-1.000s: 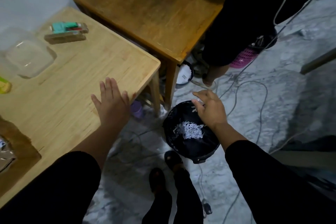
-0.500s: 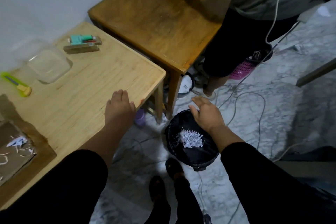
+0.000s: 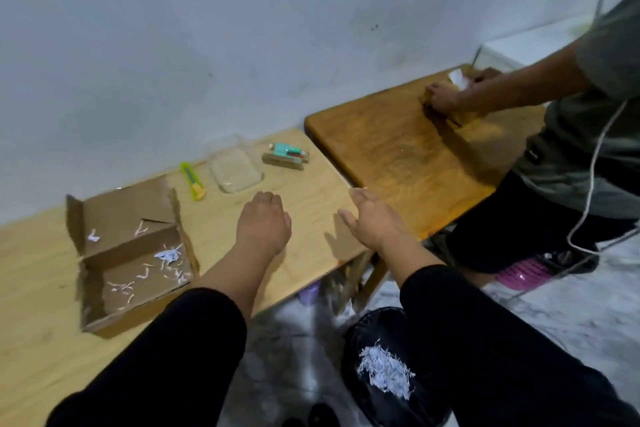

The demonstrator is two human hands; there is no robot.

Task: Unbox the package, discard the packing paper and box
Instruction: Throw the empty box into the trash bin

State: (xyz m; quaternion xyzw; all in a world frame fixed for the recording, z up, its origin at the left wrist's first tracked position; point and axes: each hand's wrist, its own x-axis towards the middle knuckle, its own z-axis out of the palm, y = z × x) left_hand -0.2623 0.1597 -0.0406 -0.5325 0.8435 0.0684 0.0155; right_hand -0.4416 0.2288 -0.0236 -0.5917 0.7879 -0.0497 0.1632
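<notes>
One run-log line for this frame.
left hand: empty, on table | right hand: empty | box: open, scraps left | bin: shredded paper

Light wooden table [image 3: 311, 184] carries: open cardboard box [image 3: 128, 253] at 9 o'clock; utility knife [image 3: 192, 181], clear container [image 3: 235, 170], small packet [image 3: 286, 156] at 12 o'clock.

We see the cardboard box [image 3: 133, 255] lying open and flat on the light wooden table [image 3: 304, 191], its lid flap folded back toward the wall. A few white shreds of packing paper [image 3: 166, 256] cling inside it, while a larger clump [image 3: 384, 371] sits in the black bin [image 3: 360, 340] on the floor.
</notes>
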